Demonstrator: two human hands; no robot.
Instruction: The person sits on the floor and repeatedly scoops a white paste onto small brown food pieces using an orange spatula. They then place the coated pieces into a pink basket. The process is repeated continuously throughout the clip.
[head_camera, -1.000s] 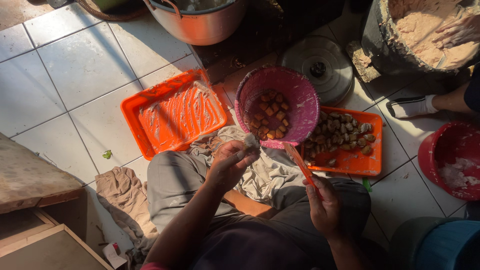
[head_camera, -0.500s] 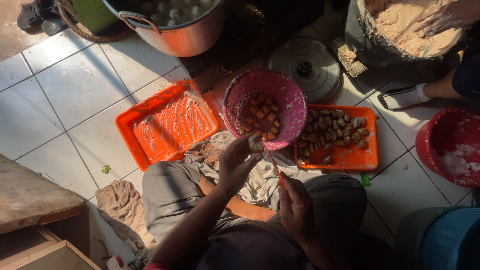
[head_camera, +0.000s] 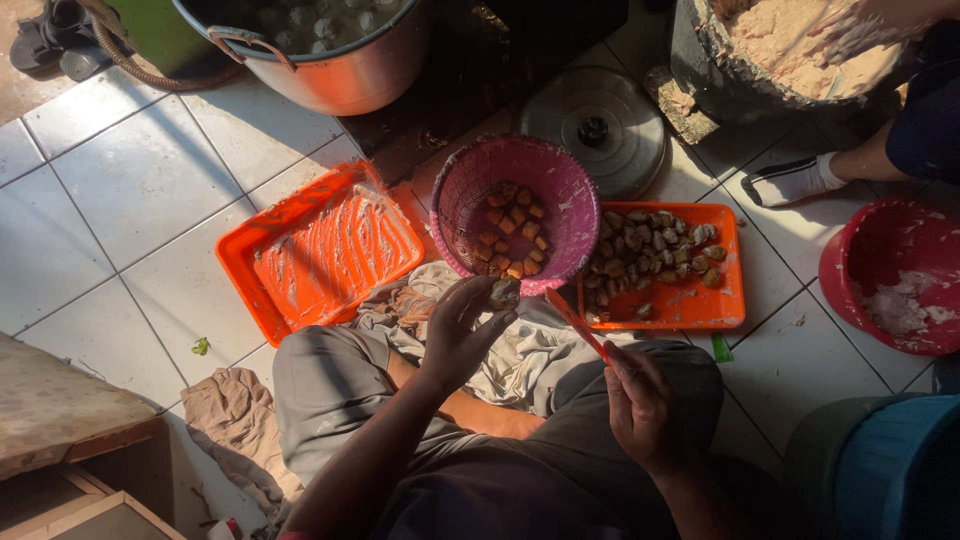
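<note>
Seated worker on a tiled floor (head_camera: 130, 190), seen from above. The left hand (head_camera: 462, 335) is raised over the lap, its grip closed by the fingertips on a small rounded, shell-like piece (head_camera: 503, 293), held just at the near rim of the pink basket (head_camera: 515, 212); holding it there keeps the piece close to the basket's contents. The right hand (head_camera: 638, 405) has its grip wrapped around the end of a thin orange-handled tool (head_camera: 576, 325), which angles up and leftward toward the held piece, its tip short of it. The basket holds brown chunks and rests between two orange trays: the left tray (head_camera: 322, 255) is smeared and otherwise bare, while the right tray (head_camera: 668, 265) carries a heap of similar small pieces, within easy reach of the tool hand. A crumpled grey cloth (head_camera: 520, 350) lies over the knees, probably to catch scraps. Around the work stand a large metal pot (head_camera: 330, 60), a round metal lid (head_camera: 598, 135), a dark tub of pale paste (head_camera: 790, 55) where another person's hand is working, a red bowl (head_camera: 885, 270) and a blue container (head_camera: 880, 465). Another person's socked foot (head_camera: 795, 180) lies beside the right tray, crowding that side.
</note>
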